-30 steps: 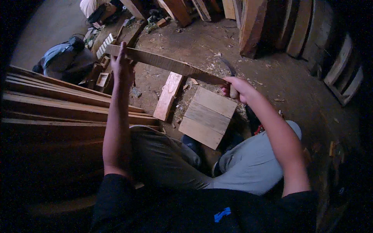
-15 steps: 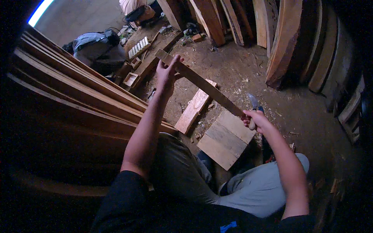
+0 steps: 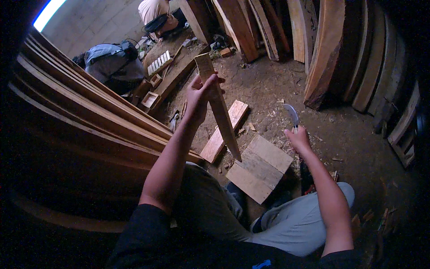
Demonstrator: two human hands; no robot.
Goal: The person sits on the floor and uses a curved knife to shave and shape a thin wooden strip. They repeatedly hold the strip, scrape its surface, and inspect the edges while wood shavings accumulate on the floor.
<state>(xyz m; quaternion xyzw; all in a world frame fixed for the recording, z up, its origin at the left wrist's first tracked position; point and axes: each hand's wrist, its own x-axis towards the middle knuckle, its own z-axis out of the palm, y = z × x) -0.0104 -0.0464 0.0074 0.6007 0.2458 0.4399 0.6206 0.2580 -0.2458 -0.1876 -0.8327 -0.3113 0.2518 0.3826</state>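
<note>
My left hand is closed around the upper part of a long, narrow wooden slat. The slat slants downward, and its tapered lower end overlaps the far left edge of a low square wooden block made of boards. Whether the tip touches the block, I cannot tell. Off to the right, my right hand grips the handle of a curved-blade knife, its blade pointing up and away from me. The knife is apart from the slat. Behind the slat, a short reddish plank lies on the ground.
Long boards lean along my left side. Thick curved slabs stand at the far right. Shavings litter the dirt floor. Small wooden boxes lie beside a beam at far left. A bag rests there, and another person is farther back.
The slat has swung steeper, its lower end moving left and nearer me, out of my right hand. My right hand, still with the knife, has shifted slightly right, and the blade now stands clear.
</note>
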